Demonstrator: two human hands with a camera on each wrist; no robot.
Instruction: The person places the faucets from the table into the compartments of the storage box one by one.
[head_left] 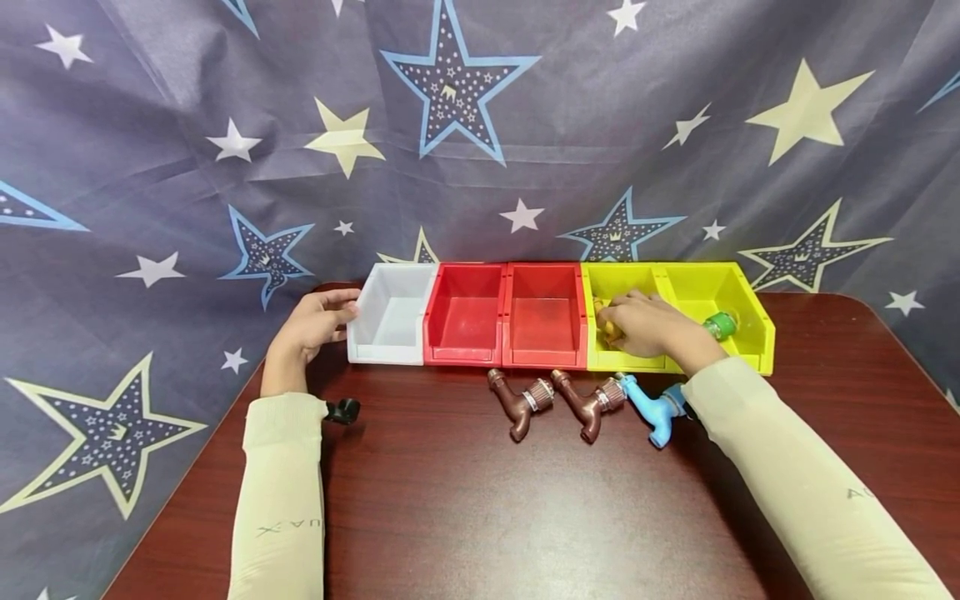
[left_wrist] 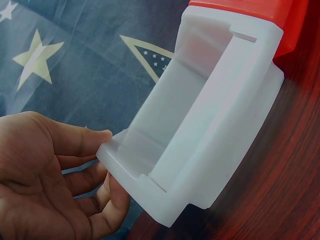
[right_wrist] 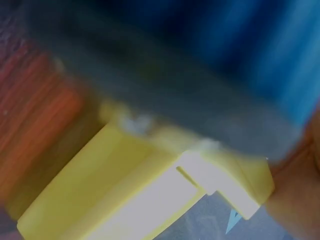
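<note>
My left hand is at the left end of the bin row, its fingers and thumb pinching the side rim of the white bin. My right hand reaches down into the left yellow bin. Its fingers curl round a yellow tap, mostly hidden beneath them. In the right yellow bin lies a tap with a green handle, partly covered by the right wrist. A blue tap lies on the table below the right forearm. The right wrist view is blurred, with a blue ribbed surface close to the lens.
Two red bins stand between the white and yellow ones. Two brown taps lie on the dark wood table in front of the bins. A star-patterned cloth hangs behind the table.
</note>
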